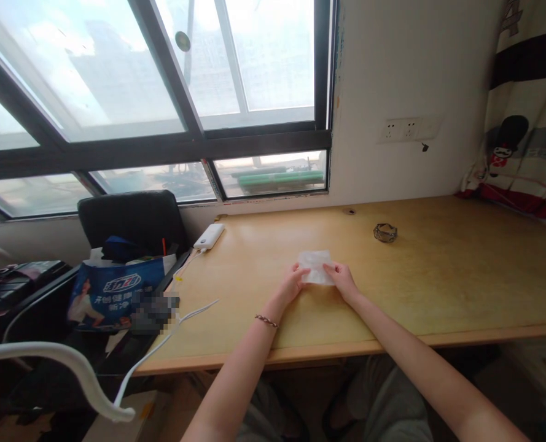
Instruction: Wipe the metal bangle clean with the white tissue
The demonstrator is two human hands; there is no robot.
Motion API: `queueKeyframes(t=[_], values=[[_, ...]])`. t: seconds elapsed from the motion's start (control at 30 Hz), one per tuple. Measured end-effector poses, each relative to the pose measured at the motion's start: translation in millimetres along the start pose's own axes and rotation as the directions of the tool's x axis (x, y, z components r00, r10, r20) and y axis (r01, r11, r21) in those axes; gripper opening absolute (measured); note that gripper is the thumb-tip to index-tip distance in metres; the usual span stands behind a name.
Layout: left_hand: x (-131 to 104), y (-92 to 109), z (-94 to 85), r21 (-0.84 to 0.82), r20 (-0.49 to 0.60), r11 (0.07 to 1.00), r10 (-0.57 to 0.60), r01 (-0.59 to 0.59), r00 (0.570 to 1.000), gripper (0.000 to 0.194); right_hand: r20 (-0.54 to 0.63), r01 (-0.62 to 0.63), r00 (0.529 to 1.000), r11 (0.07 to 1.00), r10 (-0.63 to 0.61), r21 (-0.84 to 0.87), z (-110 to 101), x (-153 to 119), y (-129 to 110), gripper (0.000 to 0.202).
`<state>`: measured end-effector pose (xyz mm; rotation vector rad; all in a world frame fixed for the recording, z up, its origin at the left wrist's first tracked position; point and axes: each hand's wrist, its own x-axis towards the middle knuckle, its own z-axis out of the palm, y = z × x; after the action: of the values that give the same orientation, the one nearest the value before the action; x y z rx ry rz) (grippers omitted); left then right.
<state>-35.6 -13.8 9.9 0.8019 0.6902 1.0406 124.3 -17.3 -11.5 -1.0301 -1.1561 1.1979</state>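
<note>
A small, thin white sheet [316, 266], like a tissue, is held just over the wooden table [438, 264] between both hands. My left hand [293, 280] pinches its left edge, with the thumb lying on top. At its right edge, my right hand [341, 278] grips it the same way, thumb on the upper face. The sheet looks roughly square and slightly wrinkled. Fingers beneath it are hidden.
A dark open-work ring-shaped object [386, 232] lies at the table's back right. A white power bank [209, 236] with a cable rests at the back left corner. Left of the table, a blue bag [116, 291] sits on a black chair [132, 218]; a white curved tube [70, 362] crosses the lower left.
</note>
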Motion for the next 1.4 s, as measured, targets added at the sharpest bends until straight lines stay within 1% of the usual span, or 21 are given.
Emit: queueKeyframes(t=[0.1,0.17,0.23,0.3,0.33,0.37,0.43,0.47,0.57,0.67,0.77,0.83,0.93,1.07,1.13,1.2,1.3,1.33,1.4], values=[[-2,3,3.2,0.005,-0.066,0.999,0.053,-0.053,0.996,0.036,-0.033,-0.032,0.999,0.999,0.033,0.027,0,1,4,0.038],[-2,4,3.9,0.013,-0.111,0.999,0.034,-0.033,0.993,0.035,-0.079,-0.070,0.994,0.997,0.073,0.041,-1,2,6,0.041],[-2,3,4.2,0.021,-0.182,1.000,0.001,0.003,0.983,0.031,-0.110,-0.097,0.989,0.993,0.104,0.063,-1,3,5,0.043],[-1,3,4.3,0.021,-0.237,0.999,-0.019,0.025,0.971,0.028,-0.093,-0.109,0.988,0.988,0.120,0.112,1,2,1,0.044],[-1,3,4.3,0.016,-0.232,1.000,-0.021,0.025,0.972,0.027,-0.062,-0.107,0.991,0.985,0.116,0.138,2,1,-2,0.044],[-1,3,4.4,0.009,-0.202,1.000,-0.018,0.021,0.979,0.026,-0.024,-0.099,0.994,0.983,0.104,0.154,3,-1,-5,0.043],[-2,3,4.7,0.007,-0.105,1.000,-0.008,0.009,0.994,0.026,0.037,-0.073,0.997,0.988,0.068,0.137,5,-4,-9,0.042],[-3,3,5.0,0.015,-0.061,1.000,0.000,0.001,0.998,0.028,0.047,-0.056,0.998,0.993,0.051,0.106,6,-5,-11,0.043],[-5,4,6.7,0.058,0.007,0.998,0.016,-0.016,1.000,0.034,0.014,-0.016,1.000,1.000,0.016,-0.011,5,-6,-9,0.045],[-7,3,9.1,0.072,0.041,0.997,0.028,-0.031,0.999,0.037,-0.026,-0.017,1.000,0.999,0.016,-0.040,1,-1,-2,0.038],[-7,3,11.0,0.064,0.058,0.997,0.032,-0.036,0.998,0.039,-0.090,-0.032,0.995,0.999,0.031,-0.009,-2,3,4,0.032],[-7,4,11.1,0.057,0.061,0.998,0.020,-0.024,0.998,0.038,-0.106,-0.026,0.994,0.999,0.028,0.019,-3,5,6,0.030],[-7,6,9.4,0.055,0.057,0.998,-0.029,0.026,0.998,0.035,-0.114,-0.018,0.993,0.999,0.023,0.038,-2,5,5,0.033],[-8,8,6.7,0.128,0.047,0.988,-0.096,0.089,0.994,0.035,-0.165,-0.012,0.986,0.998,0.021,0.056,-1,2,-2,0.036],[-8,8,6.6,0.158,0.052,0.984,-0.093,0.084,0.994,0.037,-0.153,-0.021,0.988,0.996,0.034,0.083,0,0,-6,0.037],[-8,8,7.4,0.169,0.062,0.983,-0.080,0.068,0.995,0.038,-0.100,-0.038,0.994,0.995,0.048,0.093,2,-1,-9,0.038],[-9,8,8.8,0.167,0.082,0.985,-0.062,0.048,0.995,0.038,-0.023,-0.065,0.998,0.997,0.066,0.039,4,-3,-11,0.045],[-10,8,9.2,0.165,0.091,0.985,-0.061,0.046,0.994,0.038,-0.024,-0.070,0.997,0.997,0.071,0.017,4,-3,-11,0.047],[-10,7,9.4,0.158,0.106,0.986,-0.073,0.056,0.992,0.041,-0.063,-0.074,0.995,0.997,0.074,-0.003,3,-1,-8,0.046]])
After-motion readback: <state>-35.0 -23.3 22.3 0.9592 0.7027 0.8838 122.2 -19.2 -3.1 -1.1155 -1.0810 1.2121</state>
